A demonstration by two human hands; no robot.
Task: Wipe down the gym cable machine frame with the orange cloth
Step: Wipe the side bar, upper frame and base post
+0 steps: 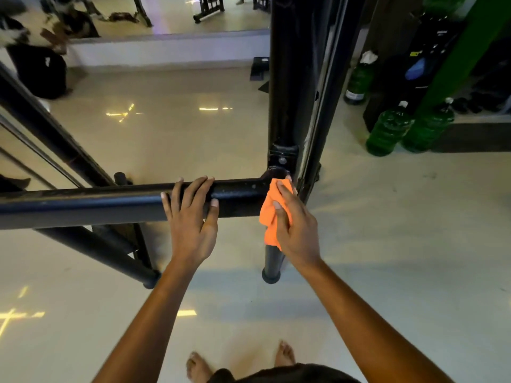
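Observation:
The black cable machine frame has a horizontal bar (83, 203) crossing the view and a tall upright post (293, 78) at its right end. My left hand (190, 219) rests on top of the bar, fingers draped over it and thumb on its near side. My right hand (297, 225) grips the orange cloth (269, 217) and presses it against the joint where the bar meets the post. Part of the cloth hangs down below the bar.
Lower frame tubes (94, 250) slant to the floor at left, and a capped leg (271, 269) stands under the joint. Green water jugs (387, 134) and a dark dispenser (423, 70) sit at right. A black bag (41, 73) lies back left. My bare feet (199, 366) stand on pale tile.

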